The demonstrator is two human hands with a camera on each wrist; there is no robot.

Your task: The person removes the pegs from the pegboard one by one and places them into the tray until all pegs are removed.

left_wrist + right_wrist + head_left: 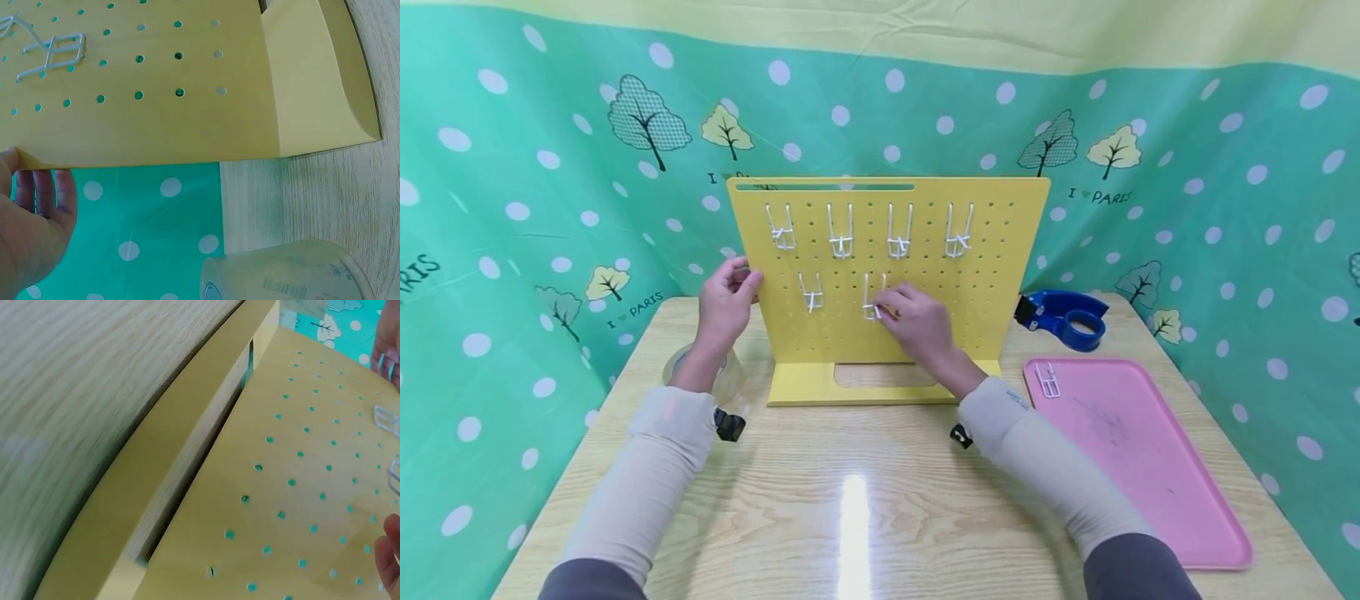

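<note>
A yellow pegboard (850, 333) stands upright on its base. My left hand (725, 300) grips its left edge; in the left wrist view the thumb lies on the front and the fingers (44, 190) reach behind. With its fingertips my right hand (921, 325) pinches a white wire hook (868, 292) in the lower row, partly covering it. Left of that hangs another white hook (811, 293), also seen in the left wrist view (59, 53). Several more white hooks (841, 232) hang along the upper row. In the right wrist view, the right hand (389, 553) shows only at the edge.
On the right lies a pink tray (1150, 467) with one white wire hook (1047, 380) in its far left corner. Behind the tray sits a blue tape dispenser (1063, 319). A roll of clear tape (287, 275) stands left of the pegboard, partly behind my left forearm.
</note>
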